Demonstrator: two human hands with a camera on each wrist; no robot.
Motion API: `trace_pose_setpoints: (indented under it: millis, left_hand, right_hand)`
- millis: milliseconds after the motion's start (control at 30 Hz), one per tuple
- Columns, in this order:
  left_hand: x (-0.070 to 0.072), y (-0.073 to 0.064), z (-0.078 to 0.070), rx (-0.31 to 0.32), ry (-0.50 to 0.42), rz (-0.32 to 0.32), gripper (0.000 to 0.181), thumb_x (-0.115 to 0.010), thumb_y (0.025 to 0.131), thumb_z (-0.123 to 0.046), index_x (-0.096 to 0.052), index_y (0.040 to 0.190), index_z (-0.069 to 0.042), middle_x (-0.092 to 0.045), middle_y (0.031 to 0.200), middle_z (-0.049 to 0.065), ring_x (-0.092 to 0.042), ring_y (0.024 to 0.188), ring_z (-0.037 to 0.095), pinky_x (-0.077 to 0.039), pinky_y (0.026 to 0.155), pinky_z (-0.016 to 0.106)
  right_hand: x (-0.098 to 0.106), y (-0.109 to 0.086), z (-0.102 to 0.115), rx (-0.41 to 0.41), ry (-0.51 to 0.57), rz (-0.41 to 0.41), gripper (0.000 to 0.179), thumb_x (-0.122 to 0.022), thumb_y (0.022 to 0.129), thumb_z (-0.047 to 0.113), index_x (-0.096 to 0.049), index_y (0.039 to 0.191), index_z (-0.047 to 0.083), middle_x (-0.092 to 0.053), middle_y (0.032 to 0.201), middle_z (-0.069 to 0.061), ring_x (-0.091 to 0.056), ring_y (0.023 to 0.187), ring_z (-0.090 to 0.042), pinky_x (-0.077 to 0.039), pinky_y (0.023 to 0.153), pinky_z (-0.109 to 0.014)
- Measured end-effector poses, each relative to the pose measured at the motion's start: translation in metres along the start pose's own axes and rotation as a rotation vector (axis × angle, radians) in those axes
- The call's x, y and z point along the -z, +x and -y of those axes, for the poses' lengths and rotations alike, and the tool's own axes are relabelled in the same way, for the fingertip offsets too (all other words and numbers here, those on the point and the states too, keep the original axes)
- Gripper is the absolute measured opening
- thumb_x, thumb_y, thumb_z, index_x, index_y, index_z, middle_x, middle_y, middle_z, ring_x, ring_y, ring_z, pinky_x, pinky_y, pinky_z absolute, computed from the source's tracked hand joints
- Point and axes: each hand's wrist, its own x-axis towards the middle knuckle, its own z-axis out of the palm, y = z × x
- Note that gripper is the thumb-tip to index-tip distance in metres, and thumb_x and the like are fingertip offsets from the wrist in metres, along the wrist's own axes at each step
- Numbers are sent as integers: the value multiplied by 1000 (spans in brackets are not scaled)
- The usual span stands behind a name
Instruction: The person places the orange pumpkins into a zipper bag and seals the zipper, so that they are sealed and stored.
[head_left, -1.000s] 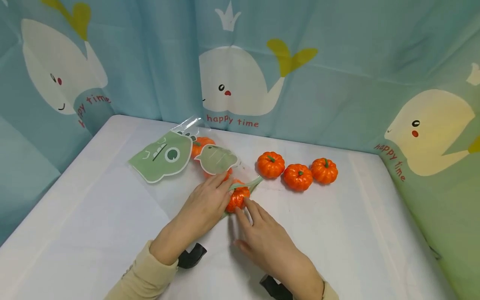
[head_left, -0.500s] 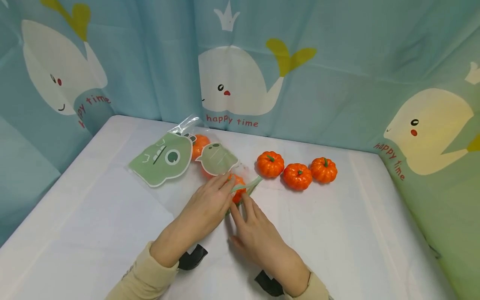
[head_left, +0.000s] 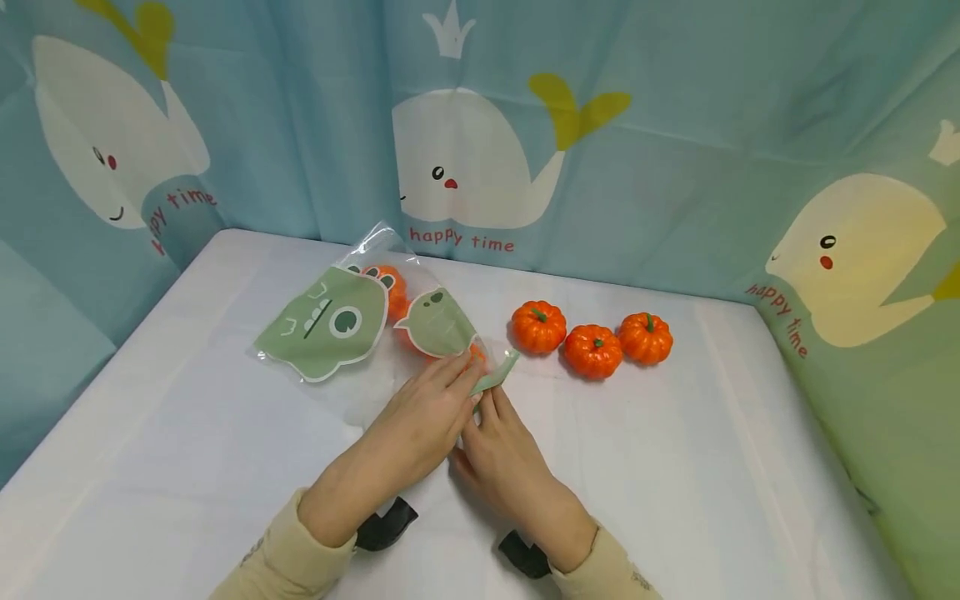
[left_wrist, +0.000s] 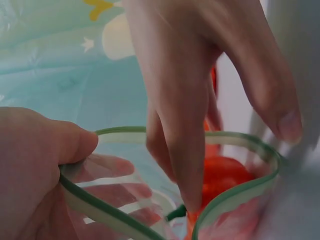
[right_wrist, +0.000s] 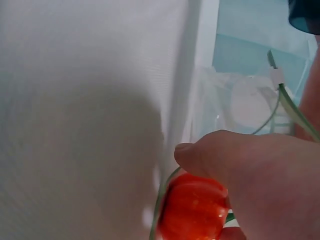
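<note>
A clear zip bag (head_left: 341, 325) with green cartoon prints lies on the white table, orange toy pumpkins inside. My left hand (head_left: 420, 421) pinches its green-edged mouth (left_wrist: 117, 212) between thumb and fingers, holding it apart. The fingers of my right hand (head_left: 506, 458) reach down into that mouth, fairly straight, with the fingertips against a toy pumpkin (left_wrist: 222, 177). My right thumb stands apart, outside the rim in the left wrist view. From the right wrist, the same pumpkin (right_wrist: 195, 207) shows just inside the green edge, under the thumb. In the head view both hands largely cover it.
Three more toy pumpkins, one left (head_left: 538, 327), one in the middle (head_left: 592, 352) and one right (head_left: 646, 338), sit right of the bag. A blue-green curtain (head_left: 675, 167) with whales hangs behind the table (head_left: 712, 467). Dark straps circle both wrists.
My right hand has moved left and forward, pushing the pumpkin deeper into the bag's mouth. The bag's printed side has shifted slightly; the three loose pumpkins stay put.
</note>
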Motion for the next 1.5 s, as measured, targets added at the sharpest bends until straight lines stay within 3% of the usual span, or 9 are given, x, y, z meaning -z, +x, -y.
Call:
trace_pose_setpoints:
  millis: [167,300,433,567,733,867,1033,1200,1500]
  left_hand:
    - [3,-2,0,43,-23,35,39,-61,95,-7,-58,133,1,-58,139,18,-55,130,34,-48,104,48]
    - [3,-4,3,79,15,1,41,-62,94,-7,-57,135,2,-58,138,18,-56,128,35,-50,101,50]
    - [1,-1,3,41,58,-43,41,-64,92,-5,-58,131,5,-61,132,20,-59,124,35,-51,98,49]
    - [1,0,1,0,32,-27,39,-63,92,-2,-58,130,6,-61,133,21,-58,124,35,-50,101,48]
    - [3,-1,-3,-6,-20,40,40,-60,95,-4,-55,134,6,-58,138,20,-53,131,35,-45,107,48]
    - [5,0,-1,-7,13,31,40,-60,95,-5,-56,134,5,-58,138,19,-54,131,34,-48,104,48]
    - [3,-1,4,56,-9,39,43,-61,94,-5,-55,135,3,-56,140,20,-53,131,36,-49,101,53]
    - [0,-2,9,39,8,-6,38,-65,91,-6,-61,128,1,-59,136,19,-56,127,34,-50,100,51]
    - [-2,-1,12,50,47,4,37,-66,92,-9,-63,127,0,-60,134,20,-57,125,36,-48,103,51]
  right_hand:
    - [-1,3,2,5,2,48,71,-78,81,25,-48,139,-4,-48,142,-29,-46,135,-38,-37,115,-44]
    - [3,4,3,-7,48,83,68,-77,83,27,-47,137,-2,-51,136,-24,-52,128,-36,-41,112,-40]
    - [7,3,2,-21,108,79,67,-77,83,26,-46,136,0,-50,132,-19,-58,118,-30,-49,103,-35]
    - [7,0,2,-17,102,64,63,-78,81,24,-49,131,-1,-52,125,-20,-60,109,-30,-52,96,-34]
    - [0,2,2,27,41,44,59,-74,83,23,-53,129,-6,-59,124,-23,-57,116,-34,-44,107,-39]
    - [-1,5,-1,25,26,56,58,-74,84,26,-53,129,-5,-60,125,-23,-55,120,-35,-42,110,-39]
    - [7,1,-5,-19,139,169,66,-74,86,29,-46,137,-1,-50,136,-20,-53,126,-34,-44,110,-40]
    - [14,-4,-16,-80,260,282,64,-71,90,27,-45,143,2,-40,149,-22,-49,133,-37,-46,108,-44]
    - [16,-6,-33,-85,296,266,47,-72,89,24,-61,129,0,-56,138,-18,-51,130,-36,-43,110,-47]
